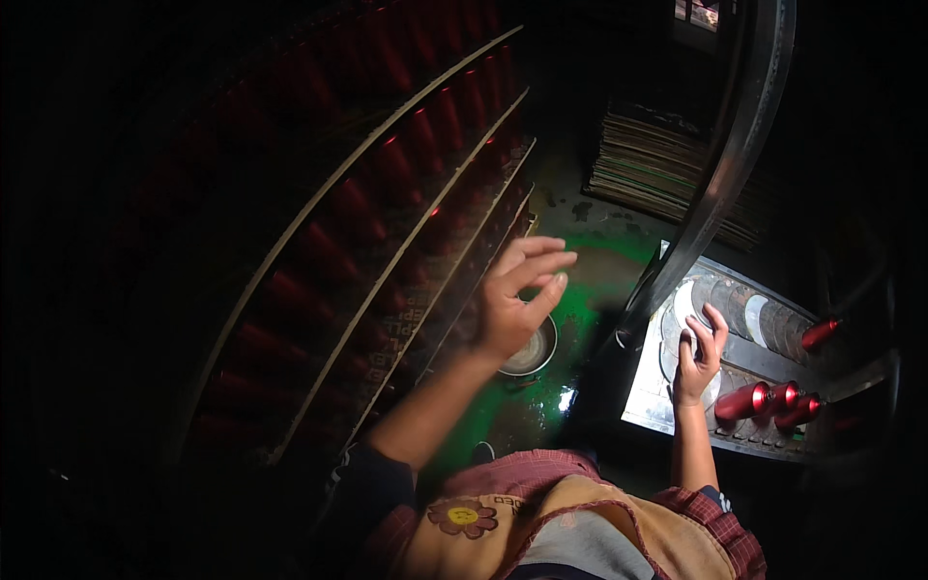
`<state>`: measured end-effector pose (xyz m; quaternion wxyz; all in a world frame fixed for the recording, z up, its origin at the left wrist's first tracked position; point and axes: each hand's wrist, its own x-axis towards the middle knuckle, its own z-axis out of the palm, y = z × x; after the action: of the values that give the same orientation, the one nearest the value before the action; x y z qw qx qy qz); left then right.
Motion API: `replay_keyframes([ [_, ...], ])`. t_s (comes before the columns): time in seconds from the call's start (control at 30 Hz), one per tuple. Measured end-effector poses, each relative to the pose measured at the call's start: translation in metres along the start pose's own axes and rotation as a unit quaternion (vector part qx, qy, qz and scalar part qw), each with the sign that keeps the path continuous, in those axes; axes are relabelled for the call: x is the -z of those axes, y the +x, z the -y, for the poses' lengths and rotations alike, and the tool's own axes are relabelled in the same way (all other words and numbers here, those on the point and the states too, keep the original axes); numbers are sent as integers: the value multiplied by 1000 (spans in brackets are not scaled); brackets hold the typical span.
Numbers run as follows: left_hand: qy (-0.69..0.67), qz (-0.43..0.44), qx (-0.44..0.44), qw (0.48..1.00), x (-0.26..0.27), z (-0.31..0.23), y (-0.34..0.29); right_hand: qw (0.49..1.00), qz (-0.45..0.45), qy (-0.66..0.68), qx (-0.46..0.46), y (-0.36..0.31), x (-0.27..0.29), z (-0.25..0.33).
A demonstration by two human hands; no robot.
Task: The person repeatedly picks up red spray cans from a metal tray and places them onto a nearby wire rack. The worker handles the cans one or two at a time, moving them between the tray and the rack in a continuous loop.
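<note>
My left hand (517,300) is raised in mid-air between the shelves and the lit conveyor, its fingers bent and apart, with nothing in it. Over the near end of the metal slat conveyor (646,404), my right hand (700,356) has loosely curled fingers that stand apart and hold nothing. Just right of that hand, a shiny red metal bottle (742,402) is nearest, close beside more of its kind. Another red bottle (820,334) sits farther along the conveyor's other track.
Tall shelves (418,224) full of red bottles line the left side. A round metal basin (537,354) rests on the wet green floor (604,290). A curved metal rail (749,135) crosses above the conveyor. Flat cardboard sheets (648,159) are stacked behind. Deep shadow hides the edges.
</note>
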<state>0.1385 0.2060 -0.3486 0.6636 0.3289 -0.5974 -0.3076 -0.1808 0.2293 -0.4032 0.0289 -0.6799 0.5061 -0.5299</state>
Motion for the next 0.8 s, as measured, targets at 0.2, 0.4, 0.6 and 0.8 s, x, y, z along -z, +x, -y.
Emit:
replay_keyframes([
  [0.2, 276, -48, -94, 955, 291, -83, 266, 954, 151, 88, 244, 250, -256, 163],
  [0.4, 488, -56, 30, 870, 359, -67, 339, 949, 201, 10, 242, 404, -372, 249],
  [0.6, 450, -32, 123, 884, 354, -14, 387, 908, 319, -67, 263, 471, -460, 291],
  [0.8, 584, -134, -26, 800, 318, -8, 379, 933, 182, 98, 295, 461, -432, 248],
])
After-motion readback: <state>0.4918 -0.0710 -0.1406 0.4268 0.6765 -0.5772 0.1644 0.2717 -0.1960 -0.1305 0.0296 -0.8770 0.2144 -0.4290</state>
